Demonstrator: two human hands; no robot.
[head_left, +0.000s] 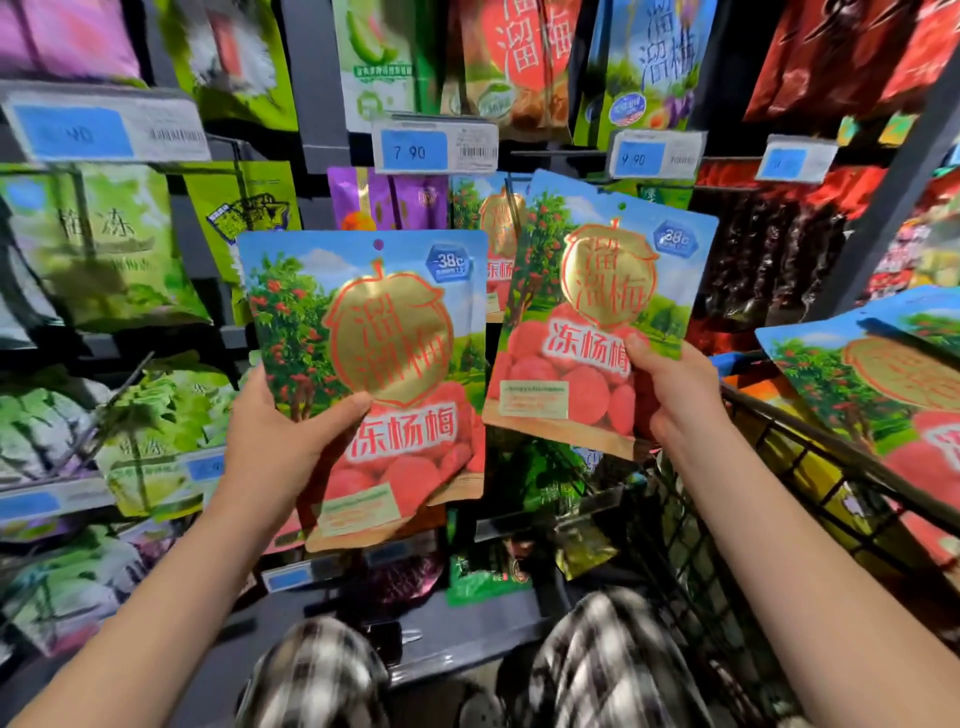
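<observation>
A person held 2 matching red-fruit pouches up before a snack rack (322, 93), 1 in each hand.

The rack filled the view with hanging bags packed edge to edge, so the only open room lay between it and the person. A wire cart (810, 441) stood close on the right, its rim just under the right forearm, with a third pouch (883, 384) of the same kind lying on top. The left pouch (384, 332) stood nearly upright at centre. The right pouch (597, 312) was higher and tilted to the right, its lower left corner against or just beside the left pouch's right edge. The left hand (280, 441) gripped its pouch by the left edge, thumb across the front. The right hand (675, 395) pinched the right pouch at its lower right edge, thumb on the front. A blue price tag (415, 150) above read 7.90.
</observation>
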